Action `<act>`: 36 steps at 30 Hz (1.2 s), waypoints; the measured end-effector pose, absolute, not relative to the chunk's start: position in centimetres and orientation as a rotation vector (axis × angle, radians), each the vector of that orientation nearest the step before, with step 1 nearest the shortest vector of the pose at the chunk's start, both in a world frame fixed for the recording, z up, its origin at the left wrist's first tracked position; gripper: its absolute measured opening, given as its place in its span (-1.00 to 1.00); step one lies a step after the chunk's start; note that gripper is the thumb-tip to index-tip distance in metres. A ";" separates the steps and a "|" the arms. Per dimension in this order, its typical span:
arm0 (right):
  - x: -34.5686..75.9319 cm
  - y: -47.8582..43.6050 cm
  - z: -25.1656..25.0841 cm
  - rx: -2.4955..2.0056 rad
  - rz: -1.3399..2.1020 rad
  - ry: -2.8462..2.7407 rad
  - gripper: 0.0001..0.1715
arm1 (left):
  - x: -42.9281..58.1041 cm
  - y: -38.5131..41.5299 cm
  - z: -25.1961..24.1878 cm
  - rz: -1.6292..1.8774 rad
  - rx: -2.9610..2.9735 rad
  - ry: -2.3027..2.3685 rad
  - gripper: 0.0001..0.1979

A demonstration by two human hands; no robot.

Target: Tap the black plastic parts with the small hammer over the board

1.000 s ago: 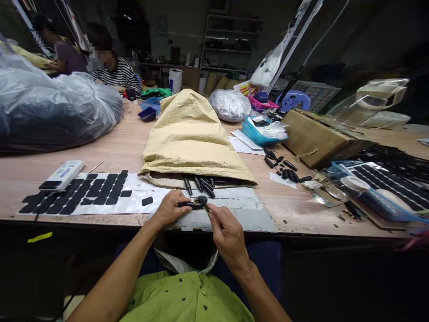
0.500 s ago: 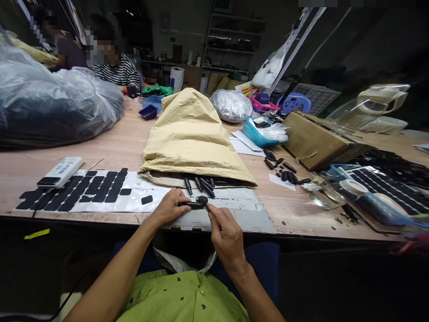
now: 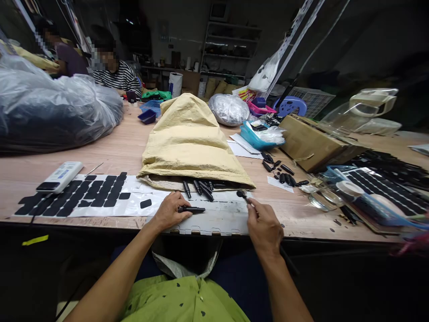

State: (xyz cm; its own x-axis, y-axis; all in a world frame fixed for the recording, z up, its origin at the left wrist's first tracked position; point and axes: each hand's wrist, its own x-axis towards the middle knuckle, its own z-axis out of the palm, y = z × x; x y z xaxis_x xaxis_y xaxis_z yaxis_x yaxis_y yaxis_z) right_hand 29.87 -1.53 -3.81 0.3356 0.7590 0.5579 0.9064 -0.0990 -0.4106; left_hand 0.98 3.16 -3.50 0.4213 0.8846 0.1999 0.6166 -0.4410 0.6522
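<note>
My left hand (image 3: 171,211) is closed on a slim black tube (image 3: 196,209), which lies almost level just above the front of a pale grey board (image 3: 228,214). To the right, my right hand (image 3: 265,227) grips a tool with a round black head (image 3: 241,193). Its head points up and left, apart from the tube, and a dark handle shows below the wrist. Several more black tubes (image 3: 204,190) lie at the mouth of a yellow sack (image 3: 194,143), just beyond my left hand.
A sheet of black stickers (image 3: 100,190) and a white device (image 3: 60,176) lie left. A big plastic bag (image 3: 60,107) stands behind them. Loose black parts (image 3: 288,179), a blue basket (image 3: 259,138) and a cardboard box (image 3: 315,143) are right. Two people sit at the far left.
My right hand has moved right with the round-headed tool, away from the black tube. My left hand keeps its hold on the tube, nearly in place.
</note>
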 end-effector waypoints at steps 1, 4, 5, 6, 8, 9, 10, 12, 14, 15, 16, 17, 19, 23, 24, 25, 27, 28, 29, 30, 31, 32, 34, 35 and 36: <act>31.0 -1.1 -4.1 -2.006 -0.302 -1.412 -0.71 | 1.0 3.2 -3.4 0.740 2.202 1.249 -0.84; 33.0 0.0 -5.0 -2.228 -0.334 -1.375 -0.71 | 0.8 2.9 -3.0 0.723 2.249 1.171 -0.87; 33.3 0.2 -5.3 -2.265 -0.340 -1.369 -0.71 | 0.7 2.6 -2.8 0.693 2.269 1.140 -0.87; 33.4 0.3 -5.5 -2.286 -0.345 -1.363 -0.71 | 0.6 2.1 -2.6 0.654 2.287 1.102 -0.86; 33.3 0.4 -5.7 -2.302 -0.350 -1.355 -0.71 | 0.4 0.9 -2.3 0.562 2.316 1.018 -0.84; 33.2 0.3 -5.7 -2.304 -0.348 -1.354 -0.71 | 0.4 0.2 -2.2 0.518 2.330 0.984 -0.82; 33.1 0.3 -5.7 -2.305 -0.346 -1.355 -0.71 | 0.3 -0.4 -2.2 0.480 2.348 0.962 -0.80; 33.0 0.2 -5.6 -2.303 -0.348 -1.358 -0.71 | 0.2 -1.6 -2.3 0.424 2.398 0.962 -0.78; 33.0 0.2 -5.6 -2.299 -0.354 -1.362 -0.71 | 0.2 -2.4 -2.4 0.401 2.440 0.985 -0.77; 33.0 0.2 -5.5 -2.297 -0.357 -1.363 -0.71 | 0.2 -2.6 -2.3 0.397 2.447 0.987 -0.77; 33.0 0.2 -5.5 -2.297 -0.359 -1.362 -0.72 | 0.3 -2.6 -2.2 0.399 2.444 0.983 -0.77; 33.0 0.2 -5.6 -2.296 -0.362 -1.360 -0.71 | 0.4 -2.5 -2.1 0.408 2.427 0.981 -0.78; 33.0 0.3 -5.6 -2.293 -0.377 -1.358 -0.71 | 0.9 -1.8 -1.7 0.466 2.358 1.035 -0.83; 33.0 0.2 -5.7 -2.292 -0.389 -1.357 -0.71 | 2.6 1.7 -0.7 0.682 2.106 1.545 -0.77; 33.0 0.2 -5.7 -2.296 -0.385 -1.354 -0.71 | 3.2 2.8 -0.5 0.699 2.035 1.703 -0.74; 33.0 0.2 -5.6 -2.299 -0.380 -1.351 -0.71 | 3.7 3.9 -0.4 0.680 1.966 1.846 -0.72; 32.9 0.2 -5.6 -2.302 -0.373 -1.346 -0.71 | 4.6 5.8 -0.4 0.573 1.863 2.044 -0.69; 32.9 0.2 -5.5 -2.303 -0.370 -1.344 -0.71 | 4.9 6.5 -0.4 0.513 1.838 2.099 -0.70; 32.9 0.2 -5.4 -2.301 -0.367 -1.344 -0.71 | 5.0 6.9 -0.5 0.465 1.835 2.124 -0.71; 32.9 0.2 -5.4 -2.298 -0.362 -1.345 -0.71 | 5.0 7.2 -0.5 0.432 1.847 2.126 -0.73; 32.8 0.2 -5.3 -2.295 -0.357 -1.347 -0.71 | 4.9 7.2 -0.6 0.411 1.867 2.116 -0.76; 32.8 0.1 -5.2 -2.293 -0.351 -1.346 -0.71 | 4.6 7.1 -0.5 0.399 1.886 2.097 -0.79; 32.7 0.1 -5.1 -2.291 -0.344 -1.344 -0.70 | 3.7 6.5 -0.4 0.401 1.934 2.029 -0.84; 32.6 0.1 -5.0 -2.291 -0.343 -1.341 -0.70 | 3.2 6.0 -0.3 0.411 1.964 1.978 -0.86; 32.6 0.1 -5.0 -2.292 -0.341 -1.336 -0.71 | 2.6 5.5 -0.2 0.426 1.997 1.915 -0.88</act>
State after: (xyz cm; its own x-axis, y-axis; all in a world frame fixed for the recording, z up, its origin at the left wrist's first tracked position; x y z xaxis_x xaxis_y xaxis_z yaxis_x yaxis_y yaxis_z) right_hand 32.60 0.13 -4.97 0.4970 0.7529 0.4315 0.8676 -0.4210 -0.2647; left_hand 2.64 5.51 -0.17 0.0460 0.9988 -0.0188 0.8968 -0.0331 0.4411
